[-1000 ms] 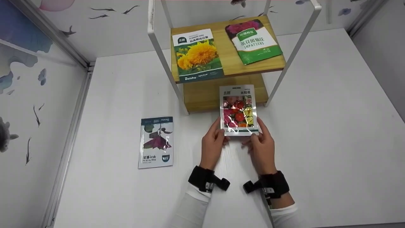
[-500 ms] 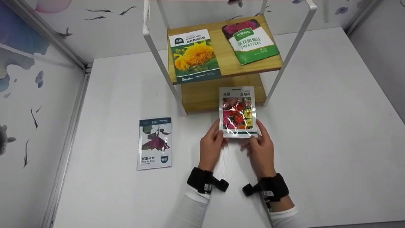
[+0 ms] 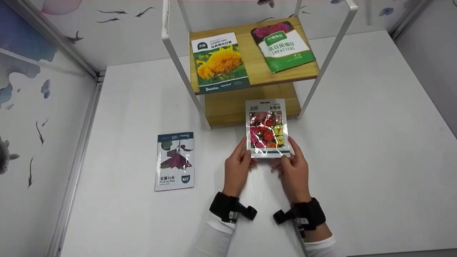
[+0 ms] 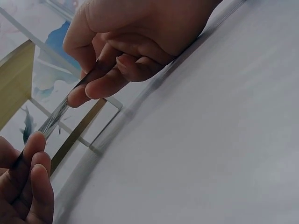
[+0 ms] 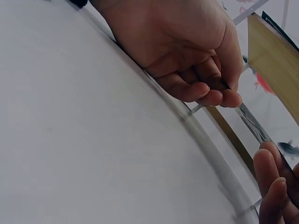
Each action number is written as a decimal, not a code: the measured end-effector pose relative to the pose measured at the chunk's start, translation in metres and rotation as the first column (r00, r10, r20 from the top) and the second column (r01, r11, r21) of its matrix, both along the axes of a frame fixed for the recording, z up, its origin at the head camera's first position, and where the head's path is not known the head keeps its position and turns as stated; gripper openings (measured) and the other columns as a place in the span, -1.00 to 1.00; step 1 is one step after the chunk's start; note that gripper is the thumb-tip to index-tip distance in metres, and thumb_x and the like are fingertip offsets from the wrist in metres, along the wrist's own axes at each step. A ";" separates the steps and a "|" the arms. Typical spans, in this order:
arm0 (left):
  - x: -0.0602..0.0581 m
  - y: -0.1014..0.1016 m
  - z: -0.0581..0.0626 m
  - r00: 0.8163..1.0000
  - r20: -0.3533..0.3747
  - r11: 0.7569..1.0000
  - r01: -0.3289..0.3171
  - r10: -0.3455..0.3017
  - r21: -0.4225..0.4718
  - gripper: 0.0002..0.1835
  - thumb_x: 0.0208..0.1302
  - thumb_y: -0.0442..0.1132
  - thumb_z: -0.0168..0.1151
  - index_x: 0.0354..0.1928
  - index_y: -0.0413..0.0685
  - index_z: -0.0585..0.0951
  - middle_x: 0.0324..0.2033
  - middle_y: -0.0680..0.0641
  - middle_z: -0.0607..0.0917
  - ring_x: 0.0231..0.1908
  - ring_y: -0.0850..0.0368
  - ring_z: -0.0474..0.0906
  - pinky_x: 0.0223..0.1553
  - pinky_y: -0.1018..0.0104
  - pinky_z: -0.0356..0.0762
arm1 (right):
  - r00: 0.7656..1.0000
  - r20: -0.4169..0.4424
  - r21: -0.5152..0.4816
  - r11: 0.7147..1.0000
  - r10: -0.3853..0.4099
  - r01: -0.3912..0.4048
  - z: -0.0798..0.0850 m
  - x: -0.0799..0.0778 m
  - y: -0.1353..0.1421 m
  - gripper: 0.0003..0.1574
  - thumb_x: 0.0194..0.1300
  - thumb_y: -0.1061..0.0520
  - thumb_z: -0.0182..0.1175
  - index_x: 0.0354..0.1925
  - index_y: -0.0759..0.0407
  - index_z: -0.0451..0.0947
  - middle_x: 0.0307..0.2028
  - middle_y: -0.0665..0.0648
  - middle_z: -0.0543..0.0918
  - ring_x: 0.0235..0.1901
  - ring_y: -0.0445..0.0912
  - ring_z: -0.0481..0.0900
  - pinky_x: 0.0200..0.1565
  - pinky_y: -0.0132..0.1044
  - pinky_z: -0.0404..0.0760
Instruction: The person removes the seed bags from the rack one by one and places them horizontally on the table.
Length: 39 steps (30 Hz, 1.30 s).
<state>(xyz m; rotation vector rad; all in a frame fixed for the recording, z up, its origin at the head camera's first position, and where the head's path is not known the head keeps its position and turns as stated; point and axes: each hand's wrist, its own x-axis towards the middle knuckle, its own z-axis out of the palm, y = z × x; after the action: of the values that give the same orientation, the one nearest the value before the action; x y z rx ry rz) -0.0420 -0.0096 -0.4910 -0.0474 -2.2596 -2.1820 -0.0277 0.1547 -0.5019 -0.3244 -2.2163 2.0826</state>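
Note:
Both hands hold a seed packet (image 3: 267, 128) with red, pink and yellow flowers, raised in front of the shelf rack's lower level. My left hand (image 3: 237, 171) pinches its lower left corner between thumb and fingers. At the lower right corner my right hand (image 3: 295, 175) does likewise. Each wrist view shows the packet edge-on, a thin strip (image 4: 57, 114) between the two hands, above the white tabletop. On the table to the left lies another seed packet (image 3: 175, 162), with a dark purple leafy picture, upside down to me.
A two-level rack with wooden shelves (image 3: 251, 76) and white metal posts stands at the back. Its upper shelf bears a yellow sunflower seed packet (image 3: 221, 64) and a green and white impatiens packet (image 3: 284, 46). A patterned wall (image 3: 46, 125) bounds the left side.
Both hands have drawn the flower packet slightly toward me, away from the rack. Their grip looks the same. The other packets keep their places on table and shelf.

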 end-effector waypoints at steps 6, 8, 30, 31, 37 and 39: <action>0.007 -0.005 0.005 1.000 0.008 1.000 -0.007 0.007 0.000 -0.52 0.32 -0.27 -0.03 0.28 -0.04 0.26 -0.54 -0.10 0.59 -0.50 -0.11 0.54 -0.51 0.19 0.51 | 1.000 0.016 0.018 0.999 0.027 -0.028 0.000 0.005 -0.002 -0.23 0.23 0.26 -0.07 0.31 -0.29 0.04 -0.53 0.28 0.58 -0.59 0.14 0.51 -0.64 -0.20 0.45; 0.007 -0.007 -0.002 1.000 0.019 1.000 -0.007 0.007 0.004 -0.52 0.33 -0.23 -0.03 0.29 0.04 0.26 -0.54 -0.07 0.59 -0.51 -0.08 0.53 -0.53 0.21 0.50 | 0.999 0.023 0.029 0.999 0.041 -0.041 0.000 0.005 -0.002 -0.20 0.22 0.26 -0.06 0.33 -0.28 0.00 -0.52 0.27 0.59 -0.58 0.14 0.51 -0.63 -0.21 0.45; 0.016 -0.025 -0.019 0.997 0.017 0.997 -0.072 0.073 -0.018 -0.57 0.33 -0.14 -0.04 0.24 0.30 0.31 -0.55 -0.06 0.56 -0.54 0.05 0.51 -0.55 0.27 0.48 | 0.952 0.082 -0.017 0.956 0.294 -0.294 0.009 0.006 -0.007 -0.06 0.20 0.28 0.05 0.36 -0.23 -0.16 -0.47 0.24 0.63 -0.53 0.12 0.56 -0.62 -0.33 0.41; 0.017 -0.026 -0.019 0.997 0.016 0.997 -0.076 0.077 -0.024 -0.57 0.33 -0.14 -0.04 0.24 0.30 0.31 -0.56 -0.07 0.55 -0.54 0.05 0.51 -0.55 0.28 0.48 | 0.948 0.086 -0.011 0.952 0.305 -0.305 0.011 0.007 -0.007 -0.06 0.20 0.28 0.06 0.37 -0.21 -0.17 -0.47 0.23 0.63 -0.54 0.12 0.55 -0.62 -0.35 0.39; 0.023 -0.034 -0.014 0.996 0.040 0.997 -0.076 0.076 -0.020 -0.55 0.32 -0.19 -0.02 0.24 0.25 0.31 -0.55 -0.08 0.55 -0.52 0.03 0.51 -0.53 0.26 0.49 | 0.927 0.088 0.001 0.931 0.365 -0.366 0.024 0.011 -0.012 -0.01 0.19 0.29 0.08 0.38 -0.17 -0.23 -0.46 0.26 0.62 -0.49 0.15 0.55 -0.59 -0.35 0.39; 0.027 -0.036 -0.006 0.996 0.053 0.997 -0.071 0.071 -0.012 -0.55 0.33 -0.24 -0.03 0.25 0.16 0.31 -0.54 -0.13 0.55 -0.50 -0.03 0.52 -0.52 0.23 0.49 | 0.921 0.086 0.010 0.924 0.381 -0.383 0.026 0.011 -0.013 0.00 0.19 0.28 0.09 0.38 -0.19 -0.23 -0.48 0.26 0.62 -0.48 0.15 0.56 -0.58 -0.34 0.41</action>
<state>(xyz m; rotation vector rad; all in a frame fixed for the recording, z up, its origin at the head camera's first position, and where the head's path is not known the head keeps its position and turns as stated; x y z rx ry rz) -0.0154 -0.0458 -0.4971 0.0904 -2.2622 -2.1619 -0.0162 0.1418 -0.4762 0.0328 -2.5251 2.2512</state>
